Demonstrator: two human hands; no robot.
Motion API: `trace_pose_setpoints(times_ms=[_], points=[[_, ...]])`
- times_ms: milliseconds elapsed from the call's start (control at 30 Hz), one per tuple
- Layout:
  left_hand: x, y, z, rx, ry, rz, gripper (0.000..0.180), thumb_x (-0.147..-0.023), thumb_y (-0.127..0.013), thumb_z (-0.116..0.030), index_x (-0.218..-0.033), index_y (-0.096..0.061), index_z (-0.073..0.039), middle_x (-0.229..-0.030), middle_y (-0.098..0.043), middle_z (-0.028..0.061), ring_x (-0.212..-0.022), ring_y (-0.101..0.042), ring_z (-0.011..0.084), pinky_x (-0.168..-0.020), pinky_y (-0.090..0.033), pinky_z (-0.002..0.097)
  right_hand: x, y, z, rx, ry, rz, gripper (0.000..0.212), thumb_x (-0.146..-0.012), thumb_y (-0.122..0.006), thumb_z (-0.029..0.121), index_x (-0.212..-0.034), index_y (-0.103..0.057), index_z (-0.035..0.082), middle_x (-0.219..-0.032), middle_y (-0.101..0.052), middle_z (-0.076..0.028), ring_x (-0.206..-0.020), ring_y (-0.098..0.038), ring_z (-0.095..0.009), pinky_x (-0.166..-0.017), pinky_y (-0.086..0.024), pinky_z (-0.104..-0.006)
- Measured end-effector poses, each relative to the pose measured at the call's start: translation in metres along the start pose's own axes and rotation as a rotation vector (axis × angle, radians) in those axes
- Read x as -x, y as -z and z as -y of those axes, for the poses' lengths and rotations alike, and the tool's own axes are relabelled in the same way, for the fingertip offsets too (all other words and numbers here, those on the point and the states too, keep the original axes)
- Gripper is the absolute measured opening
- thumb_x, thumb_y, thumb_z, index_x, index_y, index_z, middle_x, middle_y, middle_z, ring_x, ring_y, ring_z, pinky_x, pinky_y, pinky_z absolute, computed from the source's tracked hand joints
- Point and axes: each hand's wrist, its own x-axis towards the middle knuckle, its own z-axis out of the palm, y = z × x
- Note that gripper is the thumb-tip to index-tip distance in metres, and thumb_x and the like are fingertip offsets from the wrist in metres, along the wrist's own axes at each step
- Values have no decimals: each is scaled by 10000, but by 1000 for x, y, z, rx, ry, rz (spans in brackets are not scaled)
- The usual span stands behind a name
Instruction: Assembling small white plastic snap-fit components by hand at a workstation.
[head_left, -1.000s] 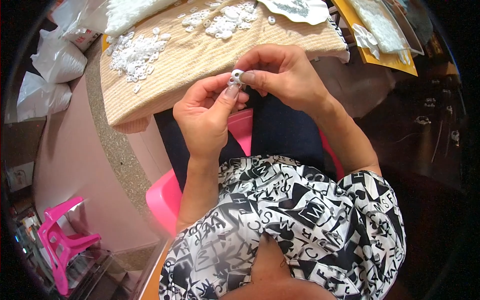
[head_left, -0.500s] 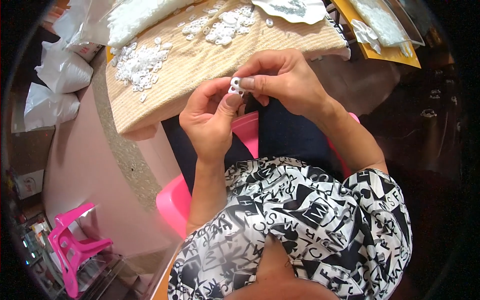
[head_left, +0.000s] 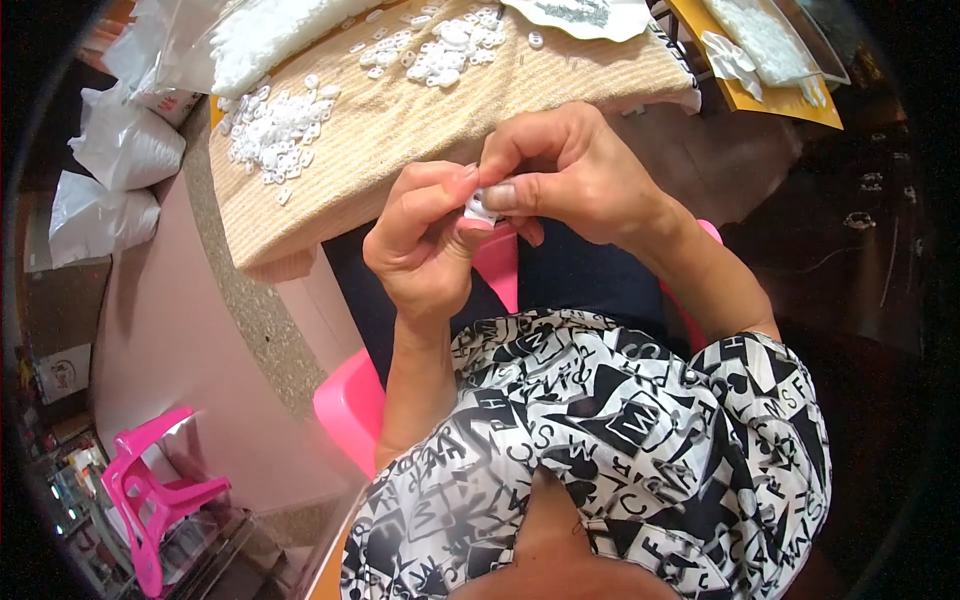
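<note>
Between the fingertips of both hands sits a small white plastic piece with dark holes (head_left: pixel 479 205), held above my lap just off the table's near edge. My left hand (head_left: pixel 425 235) pinches it from the left, thumb below and fingers above. From the right, my right hand (head_left: pixel 565 170) presses on it with thumb and index finger. Fingers cover much of the piece. Beyond the hands, a pile of similar white pieces (head_left: pixel 272 130) lies at the left of the cloth-covered table (head_left: pixel 400 130), and a second pile of white pieces (head_left: pixel 447 50) lies farther back.
A clear bag of white parts (head_left: pixel 270 40) lies at the back left. A pale sheet with small dark metallic bits (head_left: pixel 580 14) rests at the back edge. To the right is a yellow board (head_left: pixel 760 105) bearing another bag. A pink stool (head_left: pixel 155 490) stands lower left.
Both hands have lowered slightly toward my lap. The white piece has turned, and my left fingers have closed farther over it.
</note>
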Motion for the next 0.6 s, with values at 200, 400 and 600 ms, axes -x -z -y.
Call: trace_pose_setpoints(times_ms=[200, 400, 600], points=[[3, 1, -1, 51, 1, 35, 243, -754, -648, -90, -949, -563, 27, -919, -545, 147, -818, -517, 174, -710, -417, 258, 3, -4, 3, 50, -24, 22, 33, -732, -597, -4, -726, -578, -30, -526, -519, -31, -446, -484, -68, -400, -379, -193], [-2, 3, 7, 230, 176, -42, 315, -767, -648, -124, -1025, -550, 29, -904, -551, 114, -713, -515, 126, -621, -428, 219, -4, -6, -2, -29, -46, -36, 57, -756, -593, 28, -783, -590, -23, -605, -558, -34, -492, -513, -71, -409, -399, -197], [-5, 10, 10, 471, 402, -150, 425, -815, -589, -175, -1161, -474, 44, -919, -543, 118, -738, -516, 166, -666, -439, 267, -16, 5, 0, -93, -84, -117, 99, -774, -588, 55, -836, -597, -21, -648, -574, -38, -530, -522, -72, -446, -420, -194]])
